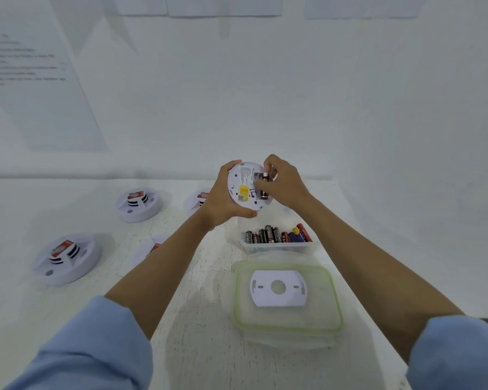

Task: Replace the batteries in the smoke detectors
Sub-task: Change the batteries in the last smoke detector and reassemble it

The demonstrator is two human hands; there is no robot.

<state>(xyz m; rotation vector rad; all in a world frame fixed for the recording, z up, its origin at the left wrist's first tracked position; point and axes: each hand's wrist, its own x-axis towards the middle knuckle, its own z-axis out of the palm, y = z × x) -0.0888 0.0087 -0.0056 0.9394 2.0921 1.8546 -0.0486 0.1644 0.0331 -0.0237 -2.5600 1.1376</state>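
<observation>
Above the battery tub (276,244), both hands work on one detector (244,187) held in the air, back side facing the camera. Left hand (223,198) is wrapped around its left rim, thumb under the lower edge, fingers over the top edge, gripping it firmly. Right hand (282,184) is pinched closed on a battery (265,177) at the open compartment on the detector's right side; a second dark cell (263,194) sits just below it in the compartment. Cannot tell if the pinched battery is seated or partly out. Yellow label (243,191) and a QR sticker sit left of the compartment. The tub rests on the white surface (197,347), holding a row of AA cells, mostly black and red, a couple blue and yellow. Just nearer than the tub lies a clear lid with a green rim (331,294), flat on top of another clear container, and a white mounting plate (278,288) lies on the lid. Left of the tub, four more detectors sit on the surface face up: one far left (138,204), one near left (68,257), and two partly hidden behind the left forearm (196,199) (150,249). Each shows a red label on top. Printed sheet (28,68) hangs on the wall well left of the tub, text too blurred to read. Blue sleeves (82,350) are pushed up both forearms.
</observation>
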